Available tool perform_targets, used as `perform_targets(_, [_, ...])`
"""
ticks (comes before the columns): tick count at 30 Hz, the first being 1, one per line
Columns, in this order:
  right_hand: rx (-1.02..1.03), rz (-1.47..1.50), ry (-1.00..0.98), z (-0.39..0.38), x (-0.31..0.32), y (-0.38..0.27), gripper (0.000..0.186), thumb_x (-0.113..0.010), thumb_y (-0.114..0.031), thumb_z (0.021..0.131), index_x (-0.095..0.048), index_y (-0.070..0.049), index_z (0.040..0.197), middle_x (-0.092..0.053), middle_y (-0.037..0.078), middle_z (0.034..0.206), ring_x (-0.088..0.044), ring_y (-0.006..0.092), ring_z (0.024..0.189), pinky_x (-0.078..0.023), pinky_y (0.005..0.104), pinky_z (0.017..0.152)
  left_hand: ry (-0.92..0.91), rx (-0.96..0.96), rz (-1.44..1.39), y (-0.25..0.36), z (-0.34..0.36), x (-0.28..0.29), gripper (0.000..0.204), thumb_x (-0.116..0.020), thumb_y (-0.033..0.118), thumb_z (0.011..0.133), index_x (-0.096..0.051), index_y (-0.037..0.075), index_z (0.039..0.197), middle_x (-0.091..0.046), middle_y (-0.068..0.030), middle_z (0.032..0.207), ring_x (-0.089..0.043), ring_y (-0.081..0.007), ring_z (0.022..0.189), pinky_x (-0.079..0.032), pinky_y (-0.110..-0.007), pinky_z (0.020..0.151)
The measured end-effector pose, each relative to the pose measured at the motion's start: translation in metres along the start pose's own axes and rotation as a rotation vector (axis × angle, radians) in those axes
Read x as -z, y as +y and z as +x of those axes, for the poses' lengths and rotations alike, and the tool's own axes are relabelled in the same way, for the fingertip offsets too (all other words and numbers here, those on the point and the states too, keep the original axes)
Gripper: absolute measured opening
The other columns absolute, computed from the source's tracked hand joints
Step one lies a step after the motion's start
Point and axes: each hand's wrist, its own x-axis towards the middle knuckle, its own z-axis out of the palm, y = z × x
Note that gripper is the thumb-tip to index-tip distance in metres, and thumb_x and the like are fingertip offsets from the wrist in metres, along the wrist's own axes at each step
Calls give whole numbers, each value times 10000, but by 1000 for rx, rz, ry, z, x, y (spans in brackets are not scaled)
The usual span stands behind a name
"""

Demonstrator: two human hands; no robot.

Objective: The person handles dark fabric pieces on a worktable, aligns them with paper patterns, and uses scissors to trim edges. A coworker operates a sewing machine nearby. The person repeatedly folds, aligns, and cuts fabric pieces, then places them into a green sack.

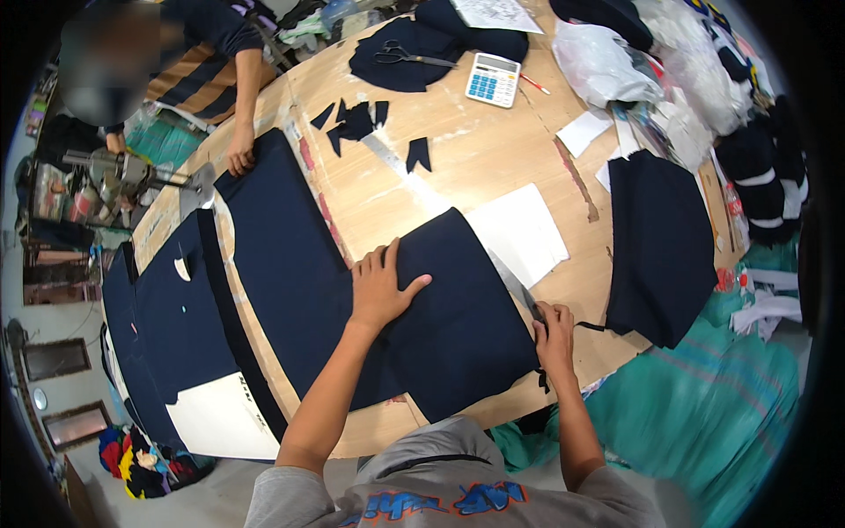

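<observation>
My left hand (380, 286) lies flat, fingers spread, on a folded navy fabric piece (462, 326) at the table's middle. At that piece's right edge my right hand (554, 333) is closed around a long metal-bladed tool (515, 280). Its blade points away from me along the fabric edge; my fingers hide most of the handle, so I cannot tell its exact kind. Beside the blade lies a white paper sheet (519, 231). A longer navy fabric panel (277, 238) stretches to the left and meets or runs under the folded piece.
Across the table (378, 211), a co-worker's hand (240, 153) touches the navy panel. Scissors (409, 58) and a calculator (492, 81) lie at the back, near navy scraps (356, 121). A navy stack (656, 251) is right; a paper pattern (220, 414) lies left.
</observation>
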Motion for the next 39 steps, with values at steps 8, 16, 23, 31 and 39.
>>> perform_targets(8, [-71, -174, 291, 52, 16, 24, 412, -607, -10, 1029, -625, 6, 1440, -622, 245, 1249, -577, 449, 1184, -462, 526, 1031, 32, -164, -170, 46, 17, -9, 820, -749, 561, 975, -533, 52, 1580, -621, -214, 1313, -584, -386, 1254, -448, -502, 1095])
perform_targets(16, [292, 278, 24, 266, -43, -104, 473, -719, -165, 1036, -615, -98, 1492, -640, 223, 1366, -653, 399, 1239, -556, 479, 1012, 129, -127, -222, 79, 29, -25, 779, -698, 650, 980, -610, 97, 1520, -621, -170, 1397, -557, -367, 1332, -402, -495, 1196])
perform_targets(23, [405, -92, 1, 361, -156, -186, 447, -666, -144, 1030, -610, -126, 1473, -539, 251, 1426, -589, 483, 1266, -546, 550, 1049, 172, -128, -308, 75, 31, -33, 643, -725, 500, 1002, -628, 81, 1480, -631, -156, 1394, -580, -353, 1329, -428, -496, 1193])
perform_targets(31, [379, 290, 370, 457, -203, -233, 298, -615, 25, 958, -724, -52, 1224, -644, 224, 1203, -628, 437, 1134, -520, 508, 996, 168, -104, -318, 70, 25, -37, 638, -731, 410, 985, -608, 18, 1473, -619, -168, 1454, -566, -367, 1367, -416, -500, 1216])
perform_targets(39, [383, -184, -313, 463, -257, -337, 1128, -600, -958, 827, -217, -450, 1758, -136, 232, 1834, -62, 551, 1671, -77, 764, 1289, 53, -126, -254, 58, 20, -60, 662, -652, 470, 1001, -622, -1, 1465, -596, -206, 1499, -498, -368, 1467, -311, -499, 1316])
